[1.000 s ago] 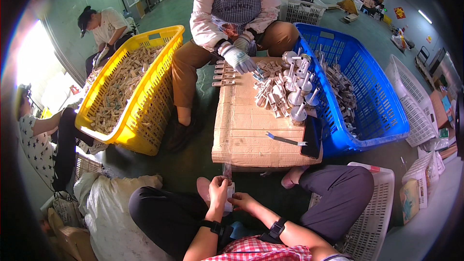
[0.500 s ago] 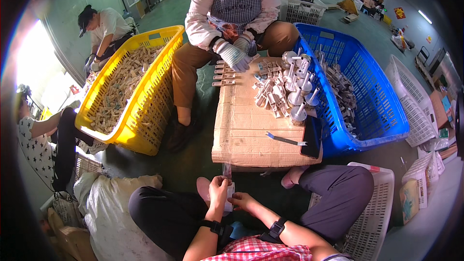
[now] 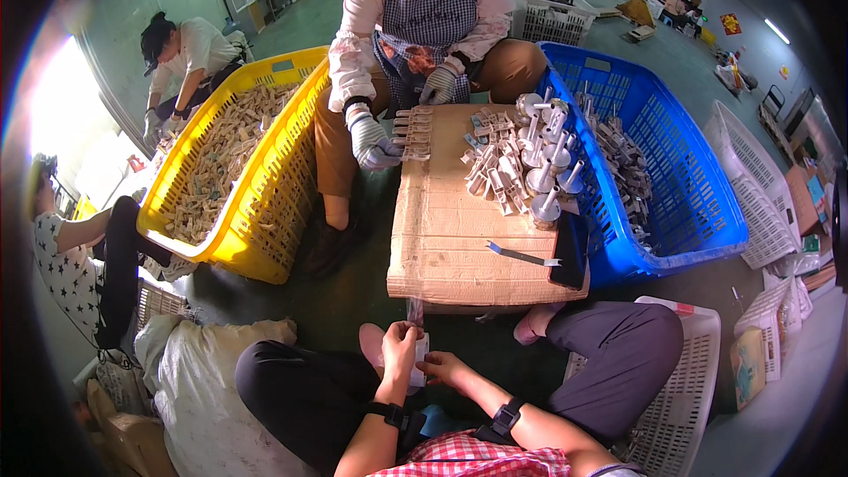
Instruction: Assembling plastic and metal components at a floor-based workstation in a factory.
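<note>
Low in front of my lap, my left hand (image 3: 401,346) pinches a small pale white piece (image 3: 420,355), whose kind I cannot make out. The fingers of my right hand (image 3: 444,369) are closed on its right side. Ahead stands a cardboard-topped table (image 3: 450,252). A heap of pale clip-like parts (image 3: 496,170) lies on it, beside several round metal pieces with upright stems (image 3: 544,203). A flat grey tool with notched ends (image 3: 523,254) rests nearer to me, next to a dark flat slab (image 3: 570,252).
Across the table sits a co-worker in gloves, whose gloved hand (image 3: 373,143) touches a row of clips (image 3: 413,134). A yellow crate (image 3: 265,212) of pale parts stands left, a blue crate (image 3: 693,247) of parts right. White sacking (image 3: 221,389) lies by my left knee.
The co-worker's hands have parted; one has moved to the left end of the clip row, the other back toward the apron. My own hands have stayed in place.
</note>
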`<state>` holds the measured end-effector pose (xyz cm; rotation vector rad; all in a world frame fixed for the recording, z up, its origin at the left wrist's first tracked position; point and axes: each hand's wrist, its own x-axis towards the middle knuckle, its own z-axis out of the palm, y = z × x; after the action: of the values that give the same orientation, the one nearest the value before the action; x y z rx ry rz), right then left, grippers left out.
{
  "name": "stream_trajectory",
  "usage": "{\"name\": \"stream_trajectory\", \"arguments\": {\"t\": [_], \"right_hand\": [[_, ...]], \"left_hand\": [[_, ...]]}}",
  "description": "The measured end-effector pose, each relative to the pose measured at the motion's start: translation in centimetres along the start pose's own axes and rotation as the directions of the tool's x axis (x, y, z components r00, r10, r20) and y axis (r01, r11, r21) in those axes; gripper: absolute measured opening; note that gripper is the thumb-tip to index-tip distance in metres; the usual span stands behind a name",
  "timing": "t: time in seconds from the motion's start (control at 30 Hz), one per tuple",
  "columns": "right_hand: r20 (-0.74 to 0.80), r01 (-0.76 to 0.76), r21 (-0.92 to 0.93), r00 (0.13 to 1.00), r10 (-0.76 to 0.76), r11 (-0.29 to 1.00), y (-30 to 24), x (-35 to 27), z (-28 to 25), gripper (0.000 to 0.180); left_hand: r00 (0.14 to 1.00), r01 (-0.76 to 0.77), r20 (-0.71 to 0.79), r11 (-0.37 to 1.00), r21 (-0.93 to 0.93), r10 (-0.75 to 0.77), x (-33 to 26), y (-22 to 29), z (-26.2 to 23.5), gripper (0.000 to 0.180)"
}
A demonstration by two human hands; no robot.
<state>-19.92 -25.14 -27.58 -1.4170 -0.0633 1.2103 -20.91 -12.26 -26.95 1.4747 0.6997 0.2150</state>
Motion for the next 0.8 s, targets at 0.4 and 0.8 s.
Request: {"name": "stream_trajectory", "arguments": {"t": [0.4,0.8], "right_hand": [[0.009,-0.015,0.006,1.000,0.015,1.000,-0.04,0.00,-0.07,0.040],[-0.002,-0.008,0.025,1.000,0.008,1.000,-0.17,-0.11,0.06,0.038]], "left_hand": [[1.000,-0.002,-0.002,1.000,0.010,0.002,-0.11,0.25,0.13,0.012],[1.000,-0.004,0.017,1.000,0.005,0.004,-0.03,0.29,0.10,0.011]]}}
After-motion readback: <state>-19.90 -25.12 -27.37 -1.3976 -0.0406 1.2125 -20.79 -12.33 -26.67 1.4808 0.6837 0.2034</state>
